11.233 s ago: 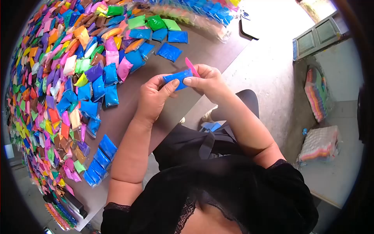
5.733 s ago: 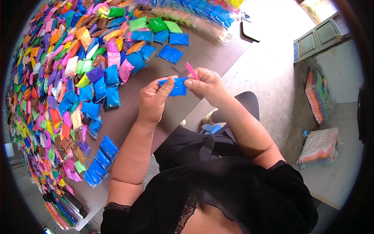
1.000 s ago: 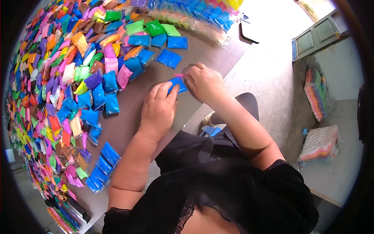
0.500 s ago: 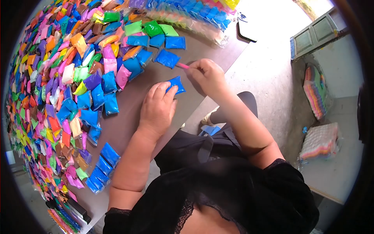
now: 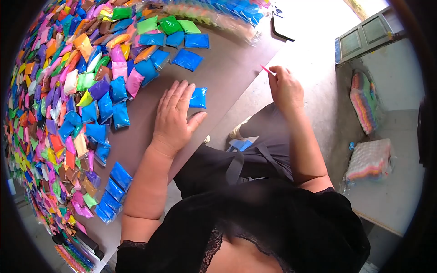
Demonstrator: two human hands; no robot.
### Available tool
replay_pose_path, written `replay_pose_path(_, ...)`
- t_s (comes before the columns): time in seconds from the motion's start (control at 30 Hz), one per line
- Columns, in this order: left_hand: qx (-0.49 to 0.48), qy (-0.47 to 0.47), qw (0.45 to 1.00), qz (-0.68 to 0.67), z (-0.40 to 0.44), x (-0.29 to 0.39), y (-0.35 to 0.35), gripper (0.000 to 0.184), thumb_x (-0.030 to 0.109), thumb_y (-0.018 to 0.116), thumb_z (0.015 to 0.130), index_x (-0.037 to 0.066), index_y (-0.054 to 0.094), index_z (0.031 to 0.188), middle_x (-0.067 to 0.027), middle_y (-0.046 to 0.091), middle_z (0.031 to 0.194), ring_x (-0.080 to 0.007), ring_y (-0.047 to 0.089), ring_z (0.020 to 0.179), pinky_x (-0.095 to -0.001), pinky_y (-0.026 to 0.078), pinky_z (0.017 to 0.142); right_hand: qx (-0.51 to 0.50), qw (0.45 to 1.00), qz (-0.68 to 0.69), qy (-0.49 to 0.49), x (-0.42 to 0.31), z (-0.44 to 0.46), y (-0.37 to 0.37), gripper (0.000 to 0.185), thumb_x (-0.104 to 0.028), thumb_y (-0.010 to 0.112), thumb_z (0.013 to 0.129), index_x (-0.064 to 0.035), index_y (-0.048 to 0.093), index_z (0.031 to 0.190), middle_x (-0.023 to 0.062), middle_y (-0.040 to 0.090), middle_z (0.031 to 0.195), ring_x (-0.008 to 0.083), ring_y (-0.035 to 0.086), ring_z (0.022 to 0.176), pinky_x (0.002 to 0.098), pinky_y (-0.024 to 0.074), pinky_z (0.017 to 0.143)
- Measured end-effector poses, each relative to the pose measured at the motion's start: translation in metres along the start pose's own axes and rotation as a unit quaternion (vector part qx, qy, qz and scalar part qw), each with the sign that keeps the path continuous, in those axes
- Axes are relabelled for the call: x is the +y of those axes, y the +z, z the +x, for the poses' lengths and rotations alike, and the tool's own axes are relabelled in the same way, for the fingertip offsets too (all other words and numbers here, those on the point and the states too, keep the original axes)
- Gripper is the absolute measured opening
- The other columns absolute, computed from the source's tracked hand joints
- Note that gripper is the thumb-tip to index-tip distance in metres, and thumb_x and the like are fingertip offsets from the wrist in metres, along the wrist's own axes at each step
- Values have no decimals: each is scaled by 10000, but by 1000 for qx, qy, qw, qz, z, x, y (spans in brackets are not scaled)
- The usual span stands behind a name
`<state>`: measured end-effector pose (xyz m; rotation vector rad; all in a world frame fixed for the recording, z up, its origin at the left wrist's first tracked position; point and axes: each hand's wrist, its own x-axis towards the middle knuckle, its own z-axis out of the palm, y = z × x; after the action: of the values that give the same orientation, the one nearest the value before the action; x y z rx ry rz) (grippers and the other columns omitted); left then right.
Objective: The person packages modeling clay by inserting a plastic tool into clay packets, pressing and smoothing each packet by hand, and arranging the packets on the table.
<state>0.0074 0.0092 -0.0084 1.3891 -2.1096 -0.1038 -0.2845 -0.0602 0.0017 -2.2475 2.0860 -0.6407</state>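
My left hand point(image 5: 174, 119) lies with fingers stretched out on the table, its index finger against a small blue clear-wrapped packet point(image 5: 198, 98). The hand hides the packet's left edge. Off the table's edge, my right hand point(image 5: 287, 91) pinches a thin pink pointed stick point(image 5: 267, 69); the rest of it is hidden in the fingers. Another blue packet point(image 5: 187, 60) lies just beyond my left hand. A short row of blue packets point(image 5: 115, 189) rests beside my left forearm.
A large heap of many-coloured packets point(image 5: 59, 100) covers the left of the table point(image 5: 223, 63). Clear bags of packets point(image 5: 214, 18) lie at the back, near a dark phone point(image 5: 283, 30) at the edge. Bagged bundles point(image 5: 369, 159) stand at the right.
My right hand has moved right with the pink stick, away from the packets. My left fingers have straightened, and the blue packet under them has shifted slightly left and turned.
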Motion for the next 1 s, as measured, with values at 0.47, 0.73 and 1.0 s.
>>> replay_pose_path(0.47, -28, -16, 999, 17, 1, 7, -14, 402, 166, 802, 717, 61, 688, 1088, -97, 633, 1100, -318, 590, 1048, -431, 464, 940, -91, 965, 219, -117, -49, -15, 1, 102, -168, 655, 863, -103, 694, 932, 104, 641, 926, 302, 644, 870, 406, 518, 749)
replay_pose_path(0.73, 40, 37, 996, 71, 2, 4, -12, 223, 29, 682, 752, 92, 732, 960, -64, 637, 1020, -264, 631, 964, -376, 540, 816, -81, 920, 326, -203, -97, -13, 33, 120, -174, 646, 860, -95, 673, 947, 113, 638, 911, 324, 641, 878, 418, 523, 757)
replay_pose_path(1.0, 24, -15, 1000, -4, 0, 1, -10, 285, -43, 663, 749, 84, 734, 994, -96, 651, 1046, -290, 632, 999, -385, 524, 862, -50, 943, 273, -182, -93, -1, 42, 110, -190, 657, 865, -88, 689, 890, 115, 654, 866, 317, 654, 847, 405, 530, 740)
